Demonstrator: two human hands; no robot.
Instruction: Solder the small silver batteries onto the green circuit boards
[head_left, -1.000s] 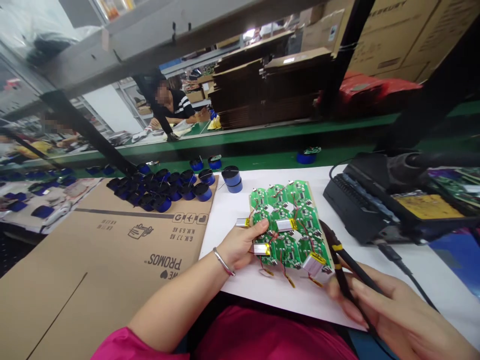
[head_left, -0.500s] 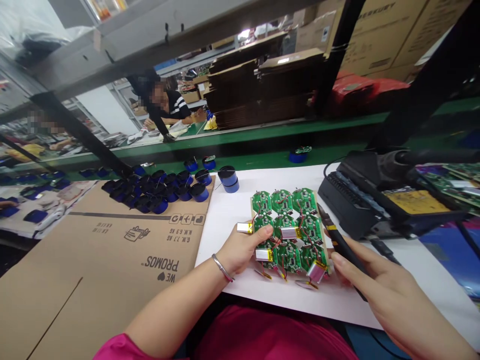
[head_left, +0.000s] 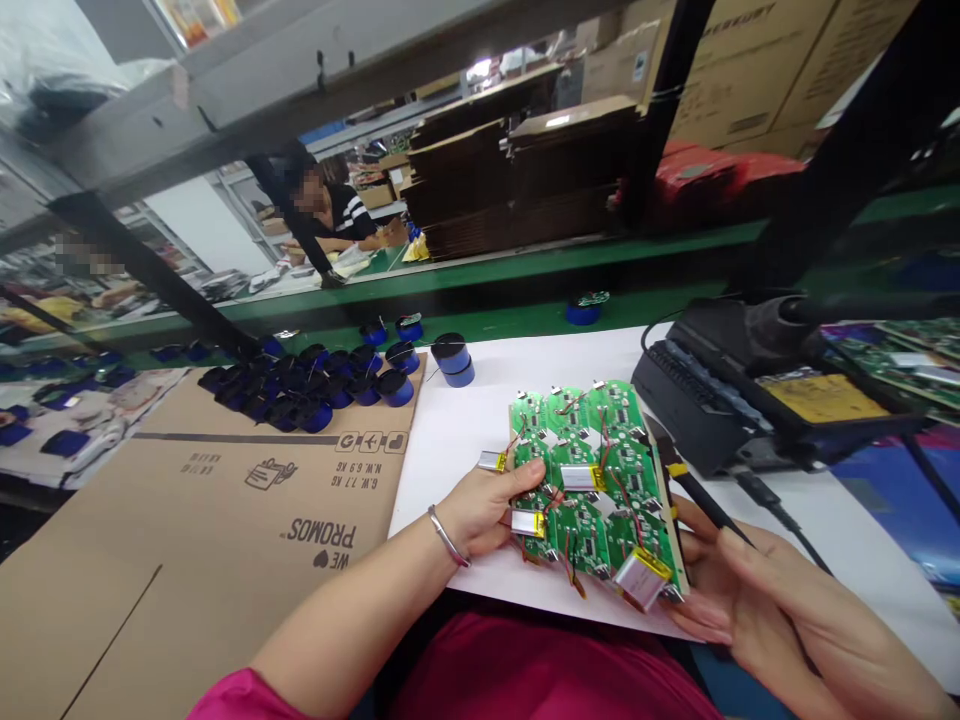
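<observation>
Head view: our left hand [head_left: 487, 512] was gripping the left side of a green circuit-board panel [head_left: 589, 530], thumb on top, over the white bench [head_left: 450, 440]. Silver battery packs [head_left: 579, 478] hung from it or lay across it. At the panel's right edge, our right hand [head_left: 772, 590] kept its grip closed around a yellow-banded black tool [head_left: 711, 500]. Left of us, a cardboard sheet [head_left: 225, 540] carried blue-and-black cylinders [head_left: 311, 385] toward its far end; a person [head_left: 356, 212] appeared beyond a green ledge [head_left: 510, 322].

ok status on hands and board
Left hand gripping board by left side; right hand holding black tool at right edge; one battery over near right corner.
</observation>
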